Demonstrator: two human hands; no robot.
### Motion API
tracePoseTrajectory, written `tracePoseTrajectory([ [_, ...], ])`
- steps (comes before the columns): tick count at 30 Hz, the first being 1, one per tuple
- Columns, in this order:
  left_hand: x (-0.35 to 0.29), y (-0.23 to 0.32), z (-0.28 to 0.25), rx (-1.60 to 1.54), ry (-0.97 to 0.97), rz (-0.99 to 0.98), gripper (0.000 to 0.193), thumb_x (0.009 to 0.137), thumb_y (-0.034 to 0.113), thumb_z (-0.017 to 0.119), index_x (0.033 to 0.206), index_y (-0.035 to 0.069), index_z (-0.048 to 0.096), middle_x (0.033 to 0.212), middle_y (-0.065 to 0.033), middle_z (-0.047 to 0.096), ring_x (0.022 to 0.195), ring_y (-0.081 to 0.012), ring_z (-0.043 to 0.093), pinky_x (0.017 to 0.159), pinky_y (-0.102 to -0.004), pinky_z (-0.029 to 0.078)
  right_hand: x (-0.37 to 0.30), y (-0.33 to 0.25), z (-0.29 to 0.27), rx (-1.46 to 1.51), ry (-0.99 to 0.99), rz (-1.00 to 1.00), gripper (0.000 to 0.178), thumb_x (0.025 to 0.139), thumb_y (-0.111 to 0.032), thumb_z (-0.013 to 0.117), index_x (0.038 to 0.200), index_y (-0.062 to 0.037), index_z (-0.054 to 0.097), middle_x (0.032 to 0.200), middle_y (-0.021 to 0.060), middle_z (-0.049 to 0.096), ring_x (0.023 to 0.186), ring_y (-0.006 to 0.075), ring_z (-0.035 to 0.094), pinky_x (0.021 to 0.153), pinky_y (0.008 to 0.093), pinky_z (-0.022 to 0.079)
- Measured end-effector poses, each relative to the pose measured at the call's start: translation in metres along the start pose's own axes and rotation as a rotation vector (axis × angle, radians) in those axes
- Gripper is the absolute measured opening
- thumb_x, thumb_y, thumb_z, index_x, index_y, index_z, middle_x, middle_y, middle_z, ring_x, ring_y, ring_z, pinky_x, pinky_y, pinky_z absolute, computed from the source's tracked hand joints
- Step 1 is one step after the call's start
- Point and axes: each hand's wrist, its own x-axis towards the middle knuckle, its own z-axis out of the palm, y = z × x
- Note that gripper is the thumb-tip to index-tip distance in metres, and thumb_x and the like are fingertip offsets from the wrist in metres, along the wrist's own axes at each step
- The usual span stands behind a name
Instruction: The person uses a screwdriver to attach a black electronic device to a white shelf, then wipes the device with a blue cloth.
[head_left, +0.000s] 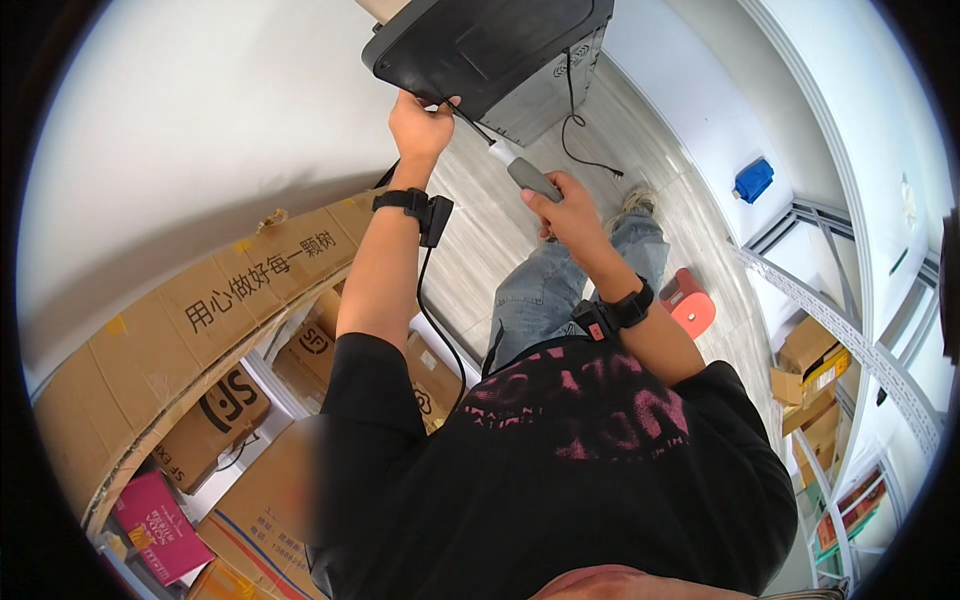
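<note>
Screwdriver (528,174) work shows in the head view: the right hand (570,210) has its grip closed round the handle, the shaft reaching up to the edge of the machine (548,100)'s black panel (475,50). The left hand (420,128) is at that edge, near the tip; whether its grip pinches anything, I cannot tell. The panel is on, the plug (617,173) loose over the floor (465,225). The screwing seems under way, unfinished; how much is left is hidden.

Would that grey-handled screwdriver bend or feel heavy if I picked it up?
The screwdriver would probably stay stiff: its dark shaft runs straight. It may feel heavier at the handle, which looks much thicker than the shaft.
</note>
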Motion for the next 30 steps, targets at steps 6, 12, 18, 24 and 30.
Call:
tracePoseTrajectory([
  [6, -0.001, 0.0, -0.002, 0.039, 0.0, -0.009, 0.035, 0.069, 0.006, 0.08, 0.096, 0.001, 0.057, 0.081, -0.011, 0.07, 0.072, -0.0233, 0.07, 0.065, -0.032, 0.054, 0.001, 0.003, -0.004, 0.094, -0.038, 0.022, 0.044, 0.084, -0.032, 0.07, 0.107, 0.0028, 0.056, 0.066, 0.0012, 0.049, 0.055, 0.0091, 0.048, 0.048, 0.0252, 0.043],
  [12, -0.001, -0.002, 0.0, 0.036, 0.0, 0.004, 0.04, 0.07, 0.008, 0.081, 0.1, 0.0, 0.057, 0.085, -0.0134, 0.069, 0.078, -0.0237, 0.07, 0.065, -0.0327, 0.054, 0.0, 0.011, -0.015, 0.157, -0.058, 0.008, 0.042, 0.084, -0.031, 0.07, 0.106, 0.0021, 0.057, 0.068, 0.0016, 0.051, 0.057, 0.0091, 0.049, 0.05, 0.0251, 0.043],
  [18, -0.01, -0.021, 0.012, -0.168, -0.012, 0.028, 0.058, 0.07, 0.009, 0.083, 0.116, -0.005, 0.051, 0.101, -0.0153, 0.064, 0.083, -0.0246, 0.066, 0.068, -0.0343, 0.054, 0.0, 0.028, -0.069, 0.129, 0.07, -0.002, 0.029, 0.087, -0.022, 0.067, 0.104, 0.0001, 0.06, 0.073, 0.0005, 0.053, 0.06, 0.0083, 0.051, 0.058, 0.0236, 0.045],
  [24, -0.051, -0.042, 0.028, 0.285, -0.285, -0.058, 0.034, 0.076, 0.02, 0.077, 0.098, 0.001, 0.059, 0.077, -0.0133, 0.066, 0.066, -0.0278, 0.064, 0.06, -0.038, 0.05, 0.007, 0.037, -0.138, 0.161, 0.223, 0.014, 0.032, 0.087, -0.022, 0.067, 0.108, 0.0017, 0.062, 0.077, 0.0017, 0.057, 0.062, 0.0089, 0.053, 0.061, 0.0242, 0.046],
  [30, -0.045, 0.045, 0.09, 0.22, -0.592, 0.293, 0.016, 0.078, 0.012, 0.071, 0.088, 0.002, 0.064, 0.077, -0.0123, 0.066, 0.07, -0.0274, 0.065, 0.065, -0.0354, 0.051, 0.032, 0.041, -0.188, 0.182, 0.311, 0.038, 0.037, 0.087, -0.022, 0.067, 0.113, 0.0026, 0.06, 0.08, 0.0027, 0.057, 0.063, 0.0096, 0.054, 0.061, 0.0247, 0.046],
])
